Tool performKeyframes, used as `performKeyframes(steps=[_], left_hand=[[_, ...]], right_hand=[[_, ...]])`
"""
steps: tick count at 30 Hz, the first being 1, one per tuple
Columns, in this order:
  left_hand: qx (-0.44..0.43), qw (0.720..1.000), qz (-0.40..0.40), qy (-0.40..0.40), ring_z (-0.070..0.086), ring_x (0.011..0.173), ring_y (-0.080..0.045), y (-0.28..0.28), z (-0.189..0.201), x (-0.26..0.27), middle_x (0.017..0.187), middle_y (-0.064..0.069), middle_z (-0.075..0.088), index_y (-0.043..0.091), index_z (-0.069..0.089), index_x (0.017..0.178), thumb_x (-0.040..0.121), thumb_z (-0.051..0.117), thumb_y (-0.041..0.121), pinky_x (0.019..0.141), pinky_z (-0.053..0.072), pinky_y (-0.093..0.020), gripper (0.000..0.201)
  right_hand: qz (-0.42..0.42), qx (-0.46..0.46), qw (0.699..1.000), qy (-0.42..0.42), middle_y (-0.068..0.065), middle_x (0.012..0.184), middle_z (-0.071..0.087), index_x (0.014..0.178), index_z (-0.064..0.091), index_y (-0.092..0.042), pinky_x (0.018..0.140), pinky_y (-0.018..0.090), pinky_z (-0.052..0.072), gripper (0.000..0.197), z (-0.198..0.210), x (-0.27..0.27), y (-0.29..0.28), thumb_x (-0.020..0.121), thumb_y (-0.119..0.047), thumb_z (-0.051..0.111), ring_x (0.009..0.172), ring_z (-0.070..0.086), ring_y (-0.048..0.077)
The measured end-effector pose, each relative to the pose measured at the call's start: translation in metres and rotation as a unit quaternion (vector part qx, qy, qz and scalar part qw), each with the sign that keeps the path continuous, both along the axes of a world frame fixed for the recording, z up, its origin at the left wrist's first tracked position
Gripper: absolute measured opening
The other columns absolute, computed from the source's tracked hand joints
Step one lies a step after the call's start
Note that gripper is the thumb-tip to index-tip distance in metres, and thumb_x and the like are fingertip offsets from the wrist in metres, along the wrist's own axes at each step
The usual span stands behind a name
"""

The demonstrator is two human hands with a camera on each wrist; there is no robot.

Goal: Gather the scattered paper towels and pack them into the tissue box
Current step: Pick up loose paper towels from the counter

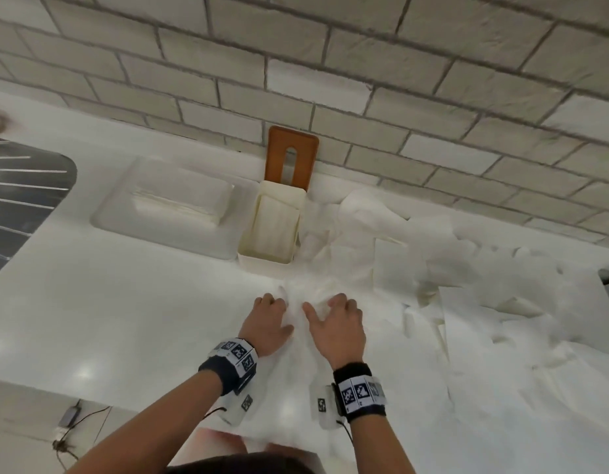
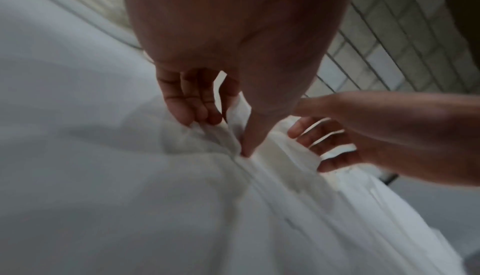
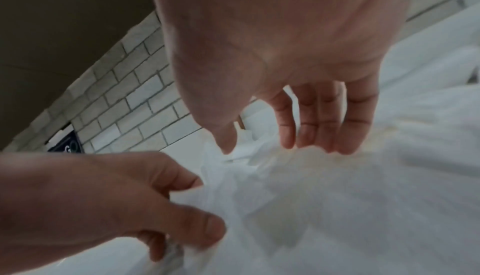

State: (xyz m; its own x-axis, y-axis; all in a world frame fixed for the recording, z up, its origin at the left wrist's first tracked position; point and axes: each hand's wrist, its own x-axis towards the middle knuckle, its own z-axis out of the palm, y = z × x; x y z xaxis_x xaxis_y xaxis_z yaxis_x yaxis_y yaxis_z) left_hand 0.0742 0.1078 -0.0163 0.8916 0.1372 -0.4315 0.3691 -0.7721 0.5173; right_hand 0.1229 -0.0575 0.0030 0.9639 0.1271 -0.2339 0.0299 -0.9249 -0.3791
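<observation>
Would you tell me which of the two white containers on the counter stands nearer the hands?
The narrow open tissue box, right below the brown wooden lid; the wide shallow tray sits farther from both hands, over by the sink.

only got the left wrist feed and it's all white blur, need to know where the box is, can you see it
Observer: Yes. In the head view the tissue box stands on the counter just beyond both hands, against the brick wall.
Operator: is it open
Observer: Its brown slotted lid is off and leans upright on the wall behind it; folded paper already lies inside.
Operator: how much loose paper is left
Observer: A lot. The paper towels spread across the counter right of the box, out to the picture's edge.
Operator: what is the right hand doing
Observer: In the right wrist view the right hand has its fingertips down on the bunched paper, while the left hand pinches a fold beside it.
</observation>
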Motion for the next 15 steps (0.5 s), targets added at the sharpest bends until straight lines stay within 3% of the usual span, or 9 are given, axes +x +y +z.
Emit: performKeyframes(steps=[2, 4, 6, 8, 11, 13, 15], left_hand=[[-0.025, 0.997, 0.051, -0.046, 0.056, 0.102, -0.028, -0.006, 0.000, -0.004, 0.099, 0.001, 0.053, 0.017, 0.049, 0.101, 0.097, 0.066, 0.020, 0.079, 0.038, -0.032, 0.018], [-0.059, 0.988, 0.113, -0.088, 0.054, 0.076, -0.023, -0.011, 0.001, -0.006, 0.080, 0.005, 0.054, 0.015, 0.047, 0.096, 0.094, 0.066, 0.009, 0.070, 0.036, -0.032, 0.021], [-0.104, 0.973, 0.175, -0.107, 0.053, 0.065, -0.015, -0.013, 0.004, -0.010, 0.077, 0.005, 0.057, 0.014, 0.048, 0.102, 0.091, 0.072, 0.007, 0.063, 0.041, -0.031, 0.027], [-0.162, 0.953, 0.231, -0.107, 0.065, 0.072, -0.016, -0.012, 0.008, -0.017, 0.087, 0.002, 0.066, 0.019, 0.051, 0.113, 0.085, 0.084, 0.010, 0.064, 0.051, -0.027, 0.044], [-0.215, 0.932, 0.282, -0.071, 0.071, 0.087, -0.021, -0.006, 0.012, -0.026, 0.101, -0.001, 0.069, 0.027, 0.057, 0.123, 0.074, 0.095, 0.012, 0.081, 0.058, -0.031, 0.064], [-0.190, 0.945, 0.261, -0.044, 0.070, 0.089, -0.020, 0.006, 0.011, -0.029, 0.098, 0.000, 0.072, 0.026, 0.067, 0.119, 0.075, 0.095, 0.018, 0.082, 0.055, -0.029, 0.053], [-0.166, 0.961, 0.220, -0.016, 0.071, 0.094, -0.020, 0.018, 0.010, -0.031, 0.095, 0.003, 0.075, 0.023, 0.076, 0.110, 0.079, 0.092, 0.023, 0.085, 0.056, -0.031, 0.035]], right_hand=[[0.026, -0.020, 0.999, 0.028, 0.011, 0.135, 0.057, 0.137, 0.046, -0.010, 0.101, 0.047, 0.053, 0.075, -0.008, 0.004, 0.008, 0.094, -0.069, 0.062, 0.128, 0.055, 0.034], [0.024, 0.016, 0.997, 0.072, 0.011, 0.128, 0.065, 0.134, 0.049, -0.009, 0.104, 0.047, 0.053, 0.064, -0.016, 0.013, 0.006, 0.094, -0.053, 0.073, 0.124, 0.061, 0.035], [0.021, 0.103, 0.985, 0.140, 0.004, 0.099, 0.067, 0.100, 0.060, -0.013, 0.095, 0.043, 0.057, 0.031, -0.014, 0.024, -0.002, 0.092, -0.038, 0.078, 0.100, 0.066, 0.028], [0.014, 0.195, 0.961, 0.197, -0.002, 0.089, 0.064, 0.080, 0.058, -0.019, 0.089, 0.039, 0.057, 0.028, -0.007, 0.028, -0.014, 0.091, -0.034, 0.080, 0.089, 0.063, 0.022], [-0.043, 0.360, 0.896, 0.255, 0.005, 0.097, 0.069, 0.080, 0.063, -0.023, 0.083, 0.049, 0.060, 0.024, 0.017, 0.024, -0.035, 0.084, -0.032, 0.085, 0.092, 0.071, 0.027], [-0.063, 0.440, 0.853, 0.274, 0.011, 0.100, 0.068, 0.083, 0.060, -0.018, 0.077, 0.049, 0.058, 0.023, 0.030, 0.021, -0.053, 0.086, -0.015, 0.083, 0.090, 0.071, 0.029], [-0.067, 0.470, 0.829, 0.294, 0.012, 0.111, 0.069, 0.098, 0.054, -0.016, 0.075, 0.044, 0.058, 0.034, 0.037, 0.017, -0.065, 0.087, -0.001, 0.082, 0.092, 0.071, 0.029]])
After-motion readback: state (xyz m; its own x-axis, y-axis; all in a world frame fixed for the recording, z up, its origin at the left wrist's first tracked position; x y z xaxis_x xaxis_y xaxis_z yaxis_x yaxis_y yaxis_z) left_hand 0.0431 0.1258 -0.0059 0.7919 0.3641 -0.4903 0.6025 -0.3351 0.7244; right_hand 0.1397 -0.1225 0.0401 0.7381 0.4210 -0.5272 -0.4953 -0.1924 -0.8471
